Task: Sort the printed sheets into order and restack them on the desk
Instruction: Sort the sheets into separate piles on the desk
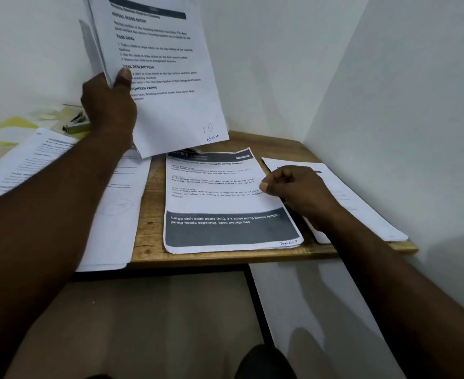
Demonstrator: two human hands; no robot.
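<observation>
My left hand (107,105) holds up a sheaf of printed sheets (165,77) above the back of the wooden desk (154,242), thumb on the front page. That page has a handwritten page number at its lower right corner. My right hand (293,190) rests with curled fingers at the right edge of a stack topped by a sheet with a dark grey band (225,203) in the desk's middle. It is not clear whether the fingers pinch that sheet. Another white stack (356,203) lies partly under my right wrist.
More printed sheets (34,165) lie spread at the left, one pile (116,214) overhanging the desk's front edge. A stapler (75,124) and yellow papers (3,135) sit at the back left. White walls close in behind and on the right.
</observation>
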